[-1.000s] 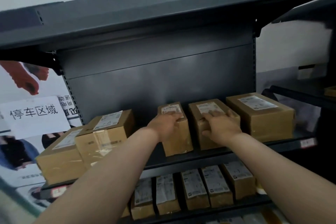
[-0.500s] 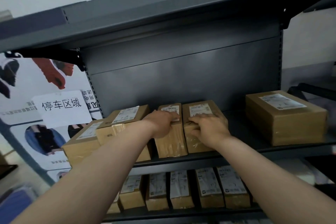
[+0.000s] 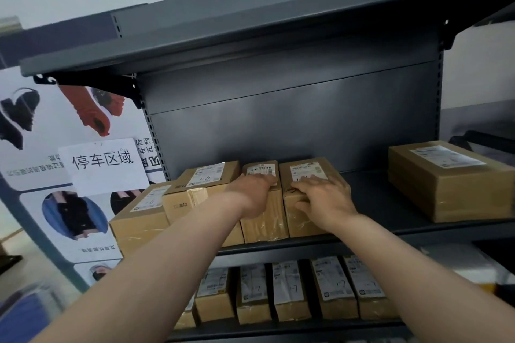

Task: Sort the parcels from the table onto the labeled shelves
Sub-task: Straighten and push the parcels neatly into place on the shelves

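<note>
Two brown cardboard parcels stand side by side on the middle shelf (image 3: 370, 198) of a dark grey rack. My left hand (image 3: 250, 195) lies over the top front edge of the narrow parcel (image 3: 263, 221), with its fingers reaching onto the white label. My right hand (image 3: 323, 200) presses flat on the top of the wider parcel (image 3: 299, 221), fingers spread and thumb down the front face. The narrow parcel touches a taped parcel (image 3: 206, 184) on its left.
A larger parcel (image 3: 142, 220) sits at the shelf's left end and a big flat parcel (image 3: 451, 184) at the right, with bare shelf between. Several small labelled parcels (image 3: 287, 289) line the lower shelf. The upper shelf (image 3: 250, 25) overhangs. A paper sign (image 3: 103, 161) hangs at left.
Both hands have slid the two parcels leftward along the shelf, away from the big flat parcel and up against the left-hand parcels. The view has also shifted.
</note>
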